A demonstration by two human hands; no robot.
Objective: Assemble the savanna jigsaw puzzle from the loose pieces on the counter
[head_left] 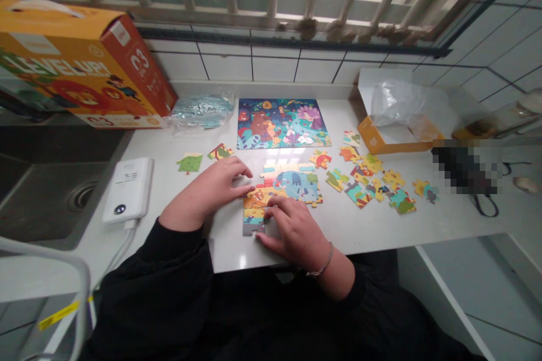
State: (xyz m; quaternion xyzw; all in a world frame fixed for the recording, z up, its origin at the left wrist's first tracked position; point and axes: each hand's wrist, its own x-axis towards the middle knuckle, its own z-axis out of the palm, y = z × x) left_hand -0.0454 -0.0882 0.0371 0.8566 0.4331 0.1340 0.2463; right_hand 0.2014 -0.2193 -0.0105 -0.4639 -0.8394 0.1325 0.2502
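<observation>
A partly joined jigsaw puzzle (pixel 296 183) with a blue elephant lies on the white counter. At its lower left corner is a yellow, blue and grey puzzle piece (pixel 253 221). My right hand (pixel 296 231) curls over that corner, thumb and index finger against the piece's right and lower edges; part of the piece is hidden. My left hand (pixel 226 183) rests at the puzzle's left edge, its fingers stretched out and apart, fingertips beside an orange piece (pixel 255 197). Two loose pieces lie beyond it, a green tree piece (pixel 189 163) and a red and green piece (pixel 221 151).
Several loose pieces (pixel 359 194) spread to the right. Behind stands a finished dark-blue puzzle (pixel 282 124). A large orange box (pixel 84 67), plastic bag (pixel 203 110), white power bank (pixel 128 189) and sink (pixel 42 192) are left; an opened box (pixel 393 138) is right.
</observation>
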